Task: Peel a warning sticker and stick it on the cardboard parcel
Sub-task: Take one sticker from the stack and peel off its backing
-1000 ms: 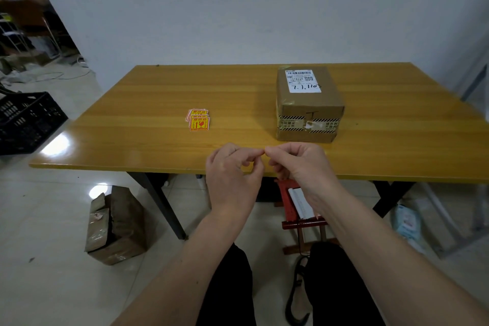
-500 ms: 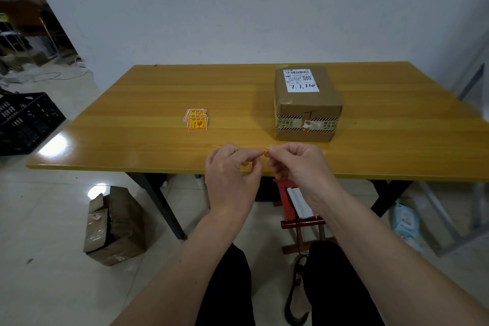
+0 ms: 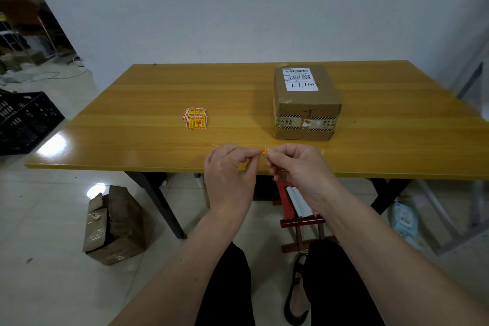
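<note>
Left hand: my left hand [image 3: 229, 174] pinches one side of the small warning sticker [image 3: 265, 152], thumb and forefinger closed on it.
Right hand: my right hand [image 3: 295, 167] pinches the other side, so both hands meet at the sticker above the near edge of the table [image 3: 132, 140].
What changed: a second ago my fingertips hid the sticker almost entirely; now an orange-and-white corner pokes up between them. I judge that as the edge lifting from its backing, though it is too small to be sure.
Meaning for the task: peeling looks begun, not finished; sticking has not started.
Parcel: the cardboard parcel [image 3: 307, 103] sits on the table beyond my right hand, well apart from the sticker, with a white shipping label [image 3: 301, 79] on its top.
Spare stickers: a small stack of stickers [image 3: 195, 118] lies on the table to the left, untouched.
Next: I need to separate the layers fully, then carry the sticker forward to a bare cardboard face.
</note>
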